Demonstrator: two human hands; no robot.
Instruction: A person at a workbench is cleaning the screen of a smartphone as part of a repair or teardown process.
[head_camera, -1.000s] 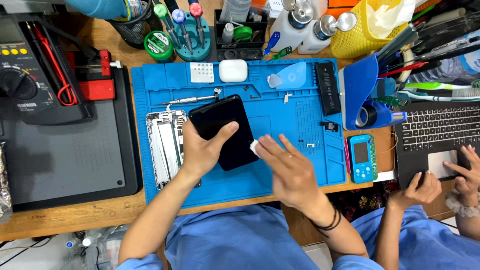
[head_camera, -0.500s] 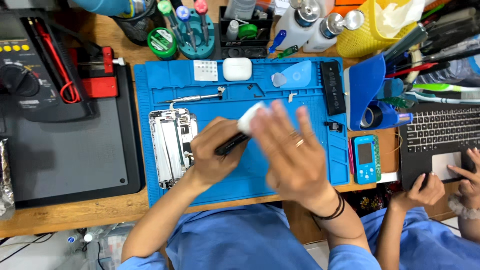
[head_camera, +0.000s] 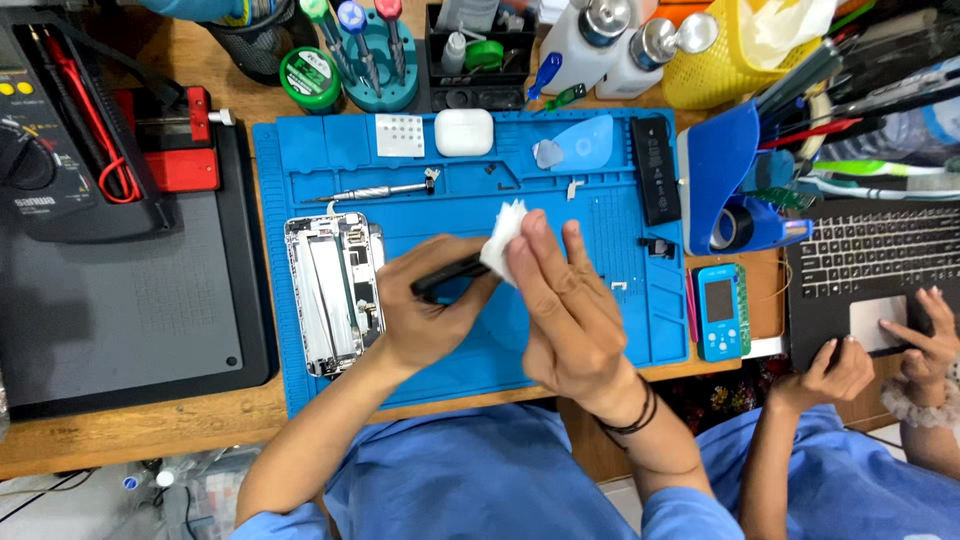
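A thin black rectangular phone screen panel (head_camera: 447, 277) is being held edge-on above a blue silicone repair mat (head_camera: 600, 330), which is lying on a wooden counter (head_camera: 120, 430). The panel is being gripped by the left hand (head_camera: 425, 315), whose fingers are curled narrowly around its lower end. A small crumpled white wipe (head_camera: 503, 232) is being pressed against the panel's upper end by the right hand (head_camera: 562, 305), whose fingers are being kept flat and close together over the wipe. A dark band is being worn on the right wrist.

Just left of the left hand, an opened silver phone housing (head_camera: 334, 290) is lying on the mat with its inside facing up. Above it, a slim metal screwdriver (head_camera: 385, 190) is resting on the mat. Further up the mat, a white rounded earbud case (head_camera: 464, 132) and a black rectangular battery (head_camera: 655, 170) are lying well apart.

At the right edge, a dark laptop keyboard (head_camera: 875, 250) is being touched by the two hands of another person in a blue top; one of those hands (head_camera: 925, 335) is resting on the trackpad.
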